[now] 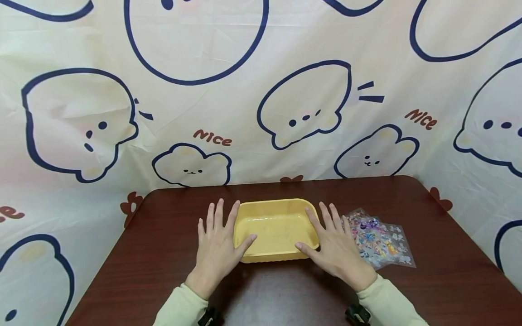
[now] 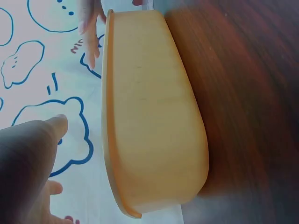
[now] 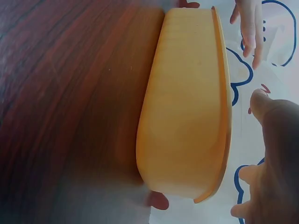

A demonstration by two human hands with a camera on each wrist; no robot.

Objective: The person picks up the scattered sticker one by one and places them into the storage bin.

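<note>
A shallow yellow plastic tray (image 1: 277, 231) with rounded corners stands on the dark wooden table, with nothing in it. My left hand (image 1: 218, 244) is spread over its left end, thumb above the rim. Over the right end my right hand (image 1: 336, 246) is spread the same way, fingers straight. Both wrist views show the tray's outer wall (image 2: 149, 112) close up, with the thumb (image 3: 275, 112) apart from it on the rim side. Neither hand grips anything. Whether the palms touch the rim cannot be told.
Clear plastic bags (image 1: 379, 240) of small colourful sticker-like pieces lie overlapped right of the tray, partly behind my right hand. A pale cloth (image 1: 244, 108) with cartoon drawings hangs behind the table (image 1: 142, 271) and along its sides.
</note>
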